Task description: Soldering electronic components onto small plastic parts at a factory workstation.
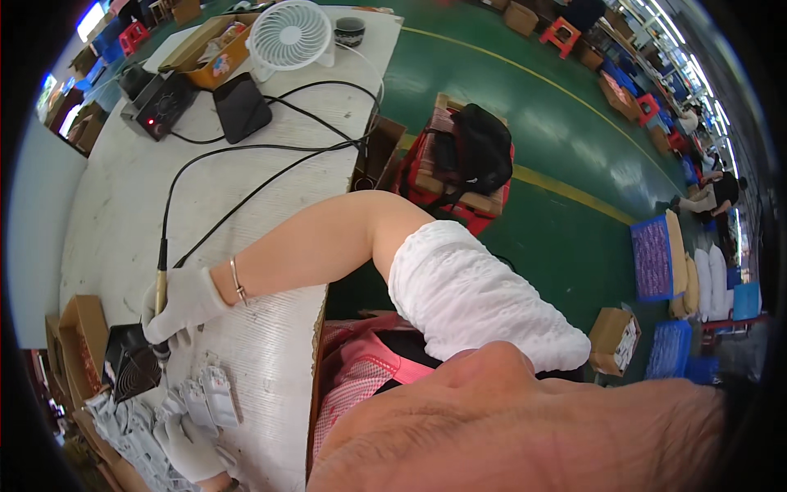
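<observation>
My right hand (176,305), in a white glove, is closed around the tan handle of a soldering iron (161,283). The iron points down beside a small black fan (135,371), its black cord running back over the table. Below it, my gloved left hand (188,449) has its fingers bent together at a light grey plastic part; what exactly they pinch is partly hidden. Several similar grey parts (217,396) lie in a row beside the left hand. More grey parts (127,430) are heaped past its fingers.
On the white table (270,180) stand a soldering station (160,105) with a red light, a black flat box (242,108), a white fan (291,37) and a cup (350,31). A cardboard box (82,340) borders the black fan. A black bag (479,148) rests on a red stool.
</observation>
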Available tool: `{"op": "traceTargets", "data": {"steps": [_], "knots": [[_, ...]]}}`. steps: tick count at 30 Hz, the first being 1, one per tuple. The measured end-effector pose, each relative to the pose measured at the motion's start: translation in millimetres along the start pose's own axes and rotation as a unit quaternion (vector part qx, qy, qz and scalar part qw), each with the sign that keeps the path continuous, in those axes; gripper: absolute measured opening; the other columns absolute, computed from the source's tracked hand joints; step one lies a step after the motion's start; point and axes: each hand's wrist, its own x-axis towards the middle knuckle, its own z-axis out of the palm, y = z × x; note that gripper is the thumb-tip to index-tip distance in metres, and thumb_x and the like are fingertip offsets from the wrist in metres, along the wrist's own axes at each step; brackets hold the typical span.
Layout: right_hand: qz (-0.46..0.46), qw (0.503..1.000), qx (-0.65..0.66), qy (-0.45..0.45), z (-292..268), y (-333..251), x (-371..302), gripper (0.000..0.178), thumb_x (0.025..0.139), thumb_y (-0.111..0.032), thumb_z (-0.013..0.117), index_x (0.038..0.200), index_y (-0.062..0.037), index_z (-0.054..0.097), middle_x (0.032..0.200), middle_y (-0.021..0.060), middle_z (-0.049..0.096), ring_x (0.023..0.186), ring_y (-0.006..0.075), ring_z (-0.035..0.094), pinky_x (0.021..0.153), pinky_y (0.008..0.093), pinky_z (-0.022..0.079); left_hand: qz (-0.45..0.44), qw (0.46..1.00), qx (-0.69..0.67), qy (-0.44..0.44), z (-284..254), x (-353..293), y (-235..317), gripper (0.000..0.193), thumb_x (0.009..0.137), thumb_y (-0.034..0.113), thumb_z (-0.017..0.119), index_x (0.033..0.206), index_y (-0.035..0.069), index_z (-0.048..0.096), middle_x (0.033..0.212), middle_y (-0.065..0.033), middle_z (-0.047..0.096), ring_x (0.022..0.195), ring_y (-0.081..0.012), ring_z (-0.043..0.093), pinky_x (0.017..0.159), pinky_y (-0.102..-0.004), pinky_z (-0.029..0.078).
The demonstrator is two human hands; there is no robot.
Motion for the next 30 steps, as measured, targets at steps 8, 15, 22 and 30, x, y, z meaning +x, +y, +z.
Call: {"op": "traceTargets", "data": {"steps": [8,15,22,30], "knots": [[-0.004,0.997,0.056,0.053,-3,12,3,0.015,0.073,-0.013,0.070,0.076,-0.0011,0.061,0.068,0.0100,0.066,0.055,0.0166,0.064,0.048,0.0290,0.052,0.190,0.976,-0.036,0.102,0,22,6,0.011,0.076,0.008,0.069,0.084,0.002,0.064,0.100,-0.0159,0.062,0.098,-0.0323,0.057,0.085,-0.0437,0.046],[0.016,0.995,0.095,0.018,1,17,17,0.016,0.070,-0.012,0.070,0.073,0.0006,0.060,0.064,0.0116,0.065,0.054,0.0188,0.064,0.048,0.0291,0.053,0.189,0.974,-0.070,0.102,9,11,-6,0.024,0.079,0.009,0.070,0.098,-0.002,0.062,0.113,-0.0247,0.056,0.109,-0.0353,0.054,0.085,-0.0441,0.049],[-0.001,0.997,0.076,0.027,0,22,32,0.017,0.067,-0.009,0.071,0.068,0.0018,0.059,0.062,0.0121,0.064,0.052,0.0202,0.065,0.046,0.0312,0.055,0.238,0.960,-0.124,0.075,36,56,-4,0.023,0.079,0.010,0.069,0.098,-0.002,0.062,0.112,-0.0240,0.057,0.108,-0.0344,0.054,0.085,-0.0433,0.049],[-0.002,0.996,0.086,-0.016,-2,26,32,0.021,0.069,-0.016,0.075,0.074,0.0000,0.063,0.065,0.0113,0.065,0.054,0.0183,0.064,0.048,0.0291,0.054,0.252,0.950,-0.179,0.042,57,64,1,0.023,0.080,0.010,0.068,0.098,-0.002,0.062,0.110,-0.0231,0.057,0.107,-0.0333,0.055,0.085,-0.0423,0.048]]}}
